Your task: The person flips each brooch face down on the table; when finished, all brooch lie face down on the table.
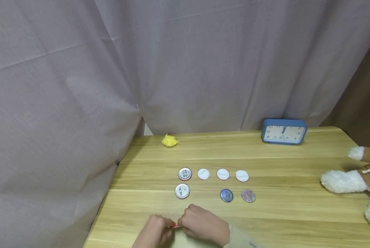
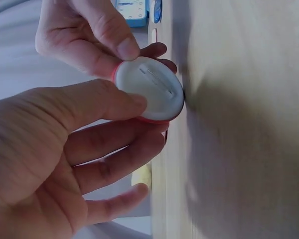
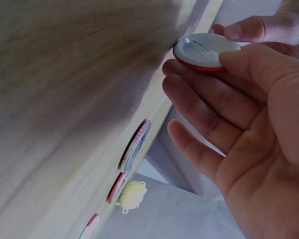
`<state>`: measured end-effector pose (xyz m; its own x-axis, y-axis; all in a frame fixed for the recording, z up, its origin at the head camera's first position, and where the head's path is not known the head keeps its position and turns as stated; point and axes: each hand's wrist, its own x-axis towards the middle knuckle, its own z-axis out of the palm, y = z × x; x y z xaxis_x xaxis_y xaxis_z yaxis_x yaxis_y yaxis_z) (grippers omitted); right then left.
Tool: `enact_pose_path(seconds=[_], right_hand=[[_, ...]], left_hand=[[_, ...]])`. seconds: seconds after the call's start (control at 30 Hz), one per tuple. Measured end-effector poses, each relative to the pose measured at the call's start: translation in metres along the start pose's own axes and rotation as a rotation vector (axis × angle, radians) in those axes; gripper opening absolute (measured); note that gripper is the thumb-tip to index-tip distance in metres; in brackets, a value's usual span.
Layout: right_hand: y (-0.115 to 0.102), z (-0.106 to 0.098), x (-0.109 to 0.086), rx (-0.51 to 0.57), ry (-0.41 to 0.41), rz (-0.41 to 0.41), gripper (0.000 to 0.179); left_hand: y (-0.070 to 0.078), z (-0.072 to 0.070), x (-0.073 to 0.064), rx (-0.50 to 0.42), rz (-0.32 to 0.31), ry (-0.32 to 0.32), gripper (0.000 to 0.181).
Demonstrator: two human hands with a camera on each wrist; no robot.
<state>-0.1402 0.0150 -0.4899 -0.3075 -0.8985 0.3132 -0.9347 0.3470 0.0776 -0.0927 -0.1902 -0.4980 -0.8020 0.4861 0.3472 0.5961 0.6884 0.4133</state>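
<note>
A round pin-back badge (image 2: 132, 79) with a red edge is held between my two hands, its pale back and pin showing in both wrist views. My left hand (image 1: 155, 230) pinches one side of it, thumb on the back and fingers beneath. The opposite side is pinched by my right hand (image 1: 203, 223). Beyond the hands, two silver badges lie pin side up, one in the back row (image 1: 185, 174) and one in front (image 1: 182, 191). Three white discs (image 1: 223, 174) continue the back row. A dark blue badge (image 1: 226, 195) and a pinkish badge (image 1: 248, 195) lie in the front row.
A yellow yarn bundle (image 1: 170, 141) sits at the wooden table's (image 1: 296, 213) back edge. Further right stands a blue clock (image 1: 284, 131). Plush toy limbs (image 1: 342, 181) reach in from the right. Grey curtain (image 1: 188, 69) hangs behind and at left.
</note>
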Motion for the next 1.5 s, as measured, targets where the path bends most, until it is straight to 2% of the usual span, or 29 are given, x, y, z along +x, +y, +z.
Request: enact_pose_path(seconds=[0.07,0.17,0.3,0.5,0.7,0.83,1.03,1.27,1.5], right_hand=[[0.001,-0.001,-0.001,0.010,-0.002,0.022,0.024],[0.003,-0.004,-0.001,0.108,-0.025,0.106,0.022],[0.010,-0.009,-0.004,0.195,-0.023,0.203,0.021],[0.025,-0.012,-0.012,0.222,0.061,0.257,0.024],[0.040,-0.017,-0.020,0.257,0.092,0.318,0.018],[0.050,-0.018,-0.025,0.274,0.126,0.354,0.015],[0.063,-0.016,-0.032,0.304,0.169,0.449,0.014],[0.074,-0.008,-0.038,0.288,0.189,0.541,0.013],[0.081,-0.004,-0.040,0.293,0.195,0.613,0.017]], left_hand=[[0.002,-0.002,0.003,-0.012,-0.059,-0.036,0.017],[0.003,-0.005,0.010,-0.003,-0.101,-0.071,0.015],[0.004,-0.004,0.023,0.035,-0.081,-0.053,0.014],[0.007,-0.001,0.045,0.055,-0.053,0.004,0.015],[0.010,0.004,0.067,0.094,-0.012,0.039,0.015],[0.010,0.010,0.080,0.095,-0.006,0.044,0.013],[0.009,0.020,0.098,0.141,0.020,0.079,0.016],[0.010,0.030,0.114,0.229,0.013,0.048,0.015],[0.011,0.041,0.125,0.263,-0.062,-0.019,0.032]])
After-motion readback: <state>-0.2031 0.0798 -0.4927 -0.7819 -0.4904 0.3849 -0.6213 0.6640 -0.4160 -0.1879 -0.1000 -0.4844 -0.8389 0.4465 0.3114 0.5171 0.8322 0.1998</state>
